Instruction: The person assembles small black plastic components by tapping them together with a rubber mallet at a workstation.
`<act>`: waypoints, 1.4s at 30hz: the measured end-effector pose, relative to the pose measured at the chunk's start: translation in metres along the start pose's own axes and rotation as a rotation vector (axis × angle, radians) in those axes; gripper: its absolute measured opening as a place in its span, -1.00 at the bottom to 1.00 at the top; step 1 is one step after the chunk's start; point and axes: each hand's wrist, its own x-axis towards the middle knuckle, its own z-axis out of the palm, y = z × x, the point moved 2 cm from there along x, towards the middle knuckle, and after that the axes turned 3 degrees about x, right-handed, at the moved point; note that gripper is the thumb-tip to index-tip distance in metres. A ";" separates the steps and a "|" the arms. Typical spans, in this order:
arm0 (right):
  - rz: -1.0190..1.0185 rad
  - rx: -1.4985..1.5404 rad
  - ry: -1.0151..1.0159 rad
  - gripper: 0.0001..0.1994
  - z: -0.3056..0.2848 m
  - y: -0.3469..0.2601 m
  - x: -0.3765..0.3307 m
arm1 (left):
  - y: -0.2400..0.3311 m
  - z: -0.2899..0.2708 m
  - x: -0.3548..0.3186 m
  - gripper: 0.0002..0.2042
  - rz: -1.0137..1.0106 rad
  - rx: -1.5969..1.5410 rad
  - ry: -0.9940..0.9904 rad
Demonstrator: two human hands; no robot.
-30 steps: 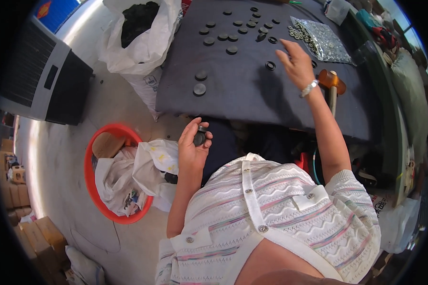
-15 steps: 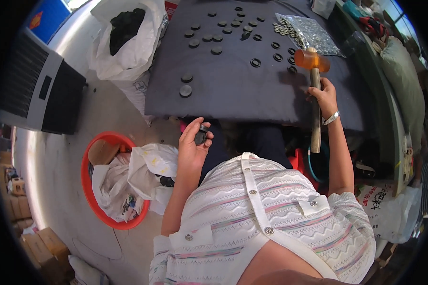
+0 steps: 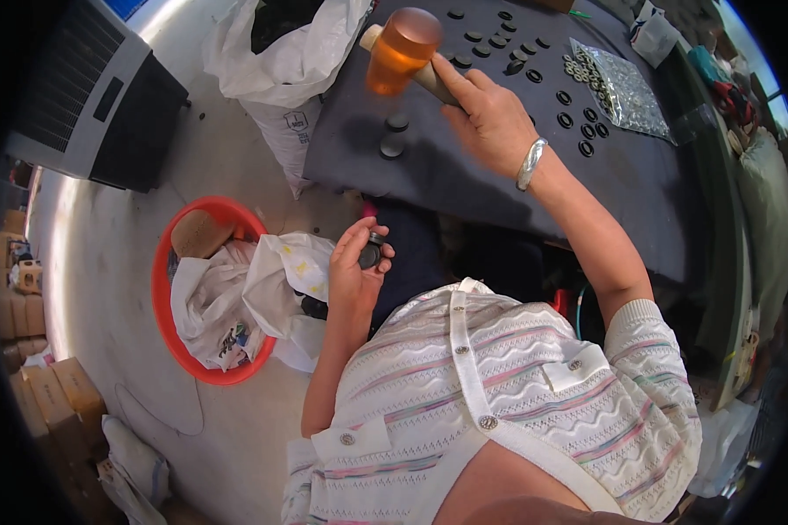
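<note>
My right hand [image 3: 490,122] is closed round the wooden handle of a mallet [image 3: 403,57] with a translucent orange head. It holds the mallet raised over the table's left part, casting a shadow on the dark cloth. In front of the near table edge, my left hand [image 3: 350,271] has its fingers curled round black round discs [image 3: 369,254]; how many is partly hidden. Two similar dark discs [image 3: 392,146] lie on the cloth near the left edge. Farther back are several more discs [image 3: 498,41], and to their right several black rings [image 3: 564,98].
On the table [image 3: 446,179], metal rings and a clear plastic bag [image 3: 630,101] of small parts lie at the right. A white sack [image 3: 280,83] stands left of the table. A red basin [image 3: 162,302] with cloths sits on the floor, near a grey air cooler [image 3: 96,105].
My right hand has swung left with the mallet, from the table's right side to over the left part. My left hand keeps its hold on the discs. The view has shifted slightly.
</note>
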 end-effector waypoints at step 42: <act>0.928 -0.604 -0.008 -0.73 -0.101 0.188 -0.237 | 0.066 0.121 0.092 -0.66 0.606 2.215 -0.108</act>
